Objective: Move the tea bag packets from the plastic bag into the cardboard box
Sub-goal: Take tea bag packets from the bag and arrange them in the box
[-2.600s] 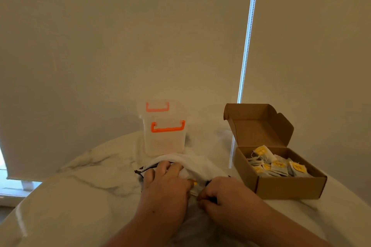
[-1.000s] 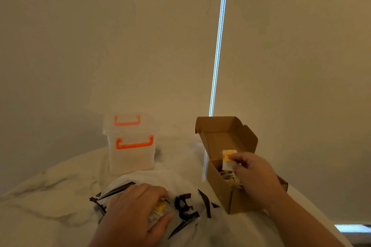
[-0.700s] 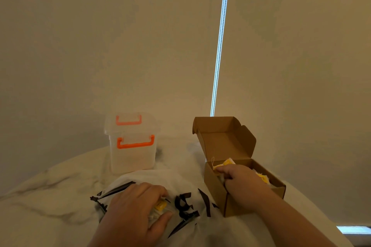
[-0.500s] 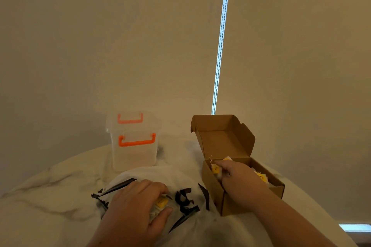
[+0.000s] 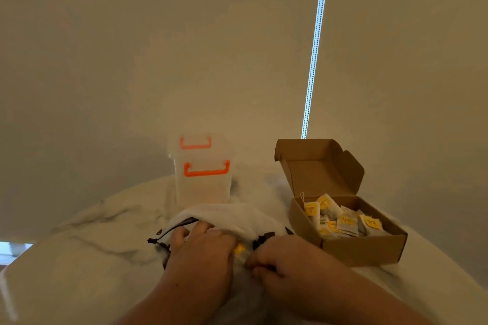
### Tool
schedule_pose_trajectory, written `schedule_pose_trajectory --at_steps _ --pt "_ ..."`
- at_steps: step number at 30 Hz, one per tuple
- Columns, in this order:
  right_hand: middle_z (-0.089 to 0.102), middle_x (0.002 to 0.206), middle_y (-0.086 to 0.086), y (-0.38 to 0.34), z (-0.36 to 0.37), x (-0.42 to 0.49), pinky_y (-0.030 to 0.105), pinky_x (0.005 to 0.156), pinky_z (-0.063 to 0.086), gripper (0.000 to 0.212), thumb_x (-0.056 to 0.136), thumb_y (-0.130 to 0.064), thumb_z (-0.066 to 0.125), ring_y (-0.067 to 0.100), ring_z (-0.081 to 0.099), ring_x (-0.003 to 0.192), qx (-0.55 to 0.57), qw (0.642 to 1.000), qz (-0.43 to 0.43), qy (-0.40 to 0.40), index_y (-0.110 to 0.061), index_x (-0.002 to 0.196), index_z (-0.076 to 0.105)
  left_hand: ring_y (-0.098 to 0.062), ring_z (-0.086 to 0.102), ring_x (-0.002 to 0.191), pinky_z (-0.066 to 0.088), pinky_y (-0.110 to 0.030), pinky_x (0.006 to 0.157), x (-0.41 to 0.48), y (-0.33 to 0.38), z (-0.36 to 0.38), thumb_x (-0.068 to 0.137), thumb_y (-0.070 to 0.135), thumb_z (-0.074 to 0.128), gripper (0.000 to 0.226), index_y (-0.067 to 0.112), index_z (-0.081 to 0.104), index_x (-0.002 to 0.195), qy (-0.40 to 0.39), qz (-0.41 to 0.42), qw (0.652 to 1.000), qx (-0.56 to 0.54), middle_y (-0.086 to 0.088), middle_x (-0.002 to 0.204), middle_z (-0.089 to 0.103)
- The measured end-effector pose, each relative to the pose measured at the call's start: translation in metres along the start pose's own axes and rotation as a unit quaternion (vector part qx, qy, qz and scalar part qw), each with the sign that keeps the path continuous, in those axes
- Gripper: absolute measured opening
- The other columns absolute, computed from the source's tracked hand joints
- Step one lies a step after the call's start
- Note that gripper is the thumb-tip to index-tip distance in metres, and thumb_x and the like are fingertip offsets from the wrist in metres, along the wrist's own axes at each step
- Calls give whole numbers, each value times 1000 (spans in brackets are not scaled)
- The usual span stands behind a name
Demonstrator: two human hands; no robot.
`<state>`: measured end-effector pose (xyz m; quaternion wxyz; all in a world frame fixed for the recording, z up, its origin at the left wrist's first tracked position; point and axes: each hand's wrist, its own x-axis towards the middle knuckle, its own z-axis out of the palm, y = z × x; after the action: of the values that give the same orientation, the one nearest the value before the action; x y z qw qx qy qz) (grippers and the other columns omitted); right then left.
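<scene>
1. My left hand [image 5: 203, 253] lies flat on the crumpled white plastic bag [image 5: 232, 215], fingers relaxed, pinning it down.
2. My right hand [image 5: 280, 261] curls at the bag's mouth beside a yellow-tagged tea bag packet [image 5: 239, 248]. Whether it pinches anything, I cannot tell.
3. A shallow pinch could snag the film and drag the bag.
4. On the right, the open brown cardboard box [image 5: 356, 248] holds heaped packets [image 5: 343, 221].
5. Farther off, a translucent tub with orange handles [image 5: 203, 185] stands on the white marble table [image 5: 79, 258].
6. Beige blinds [image 5: 132, 60] hang beyond.

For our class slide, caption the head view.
Left hand and right hand on plastic bag; tea bag packets in open cardboard box.
</scene>
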<state>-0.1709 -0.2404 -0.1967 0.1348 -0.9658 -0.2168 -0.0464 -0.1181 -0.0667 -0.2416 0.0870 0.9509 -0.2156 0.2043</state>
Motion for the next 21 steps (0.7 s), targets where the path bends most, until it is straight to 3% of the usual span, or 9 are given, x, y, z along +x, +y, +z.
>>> schedule_pose_trajectory --at_steps 2,5,8,10,12,14,17,21 --pt "63 115 -7 1 9 7 28 99 44 28 97 -33 46 13 55 109 -26 998 47 -43 -32 116 66 -10 49 106 30 -45 85 -2 -2 1 79 42 46 28 46 62 102 -28 -2 1000 4 25 103 61" --pt "61 115 3 6 18 15 36 106 36 30 99 -33 41 21 54 110 -86 989 80 -91 -20 107 67 -17 55 87 30 -43 78 -6 -5 17 63 54 43 34 47 66 87 -81 6 996 47 15 87 66" --pt "55 128 5 10 26 19 37 116 22 35 101 -33 38 21 47 122 -132 978 89 -136 -13 114 64 -24 46 90 29 -45 80 -7 -6 19 62 55 42 36 49 68 86 -84 19 994 62 8 88 66" --pt "56 122 3 9 25 18 38 114 23 32 100 -31 40 20 49 120 -117 981 93 -124 -16 110 65 -24 45 93 28 -46 81 -5 -3 16 63 55 42 37 50 69 88 -80 16 995 56 7 92 66" --pt "56 116 1 5 21 17 38 115 22 30 99 -31 40 21 50 118 -111 983 87 -118 -19 109 67 -24 45 107 23 -49 88 -3 0 12 71 53 42 38 51 65 101 -74 1 997 29 12 108 61" --pt "56 125 -1 2 20 17 37 117 20 31 99 -32 41 19 48 122 -109 983 89 -117 -24 116 66 -23 36 126 11 -48 95 0 2 12 84 50 40 37 48 57 116 -68 -1 997 33 15 124 49" --pt "58 125 -4 -1 20 14 35 111 32 32 98 -34 42 16 52 117 -73 989 92 -95 -29 119 66 -19 24 129 8 -46 98 -1 1 11 95 46 38 31 41 55 121 -43 9 999 29 17 128 42" --pt "65 99 -5 -2 15 7 30 87 51 26 94 -35 49 13 59 93 12 995 98 -17 -23 100 71 -15 34 118 20 -44 94 1 2 -1 94 44 38 28 42 60 111 -27 9 1000 7 20 112 50"
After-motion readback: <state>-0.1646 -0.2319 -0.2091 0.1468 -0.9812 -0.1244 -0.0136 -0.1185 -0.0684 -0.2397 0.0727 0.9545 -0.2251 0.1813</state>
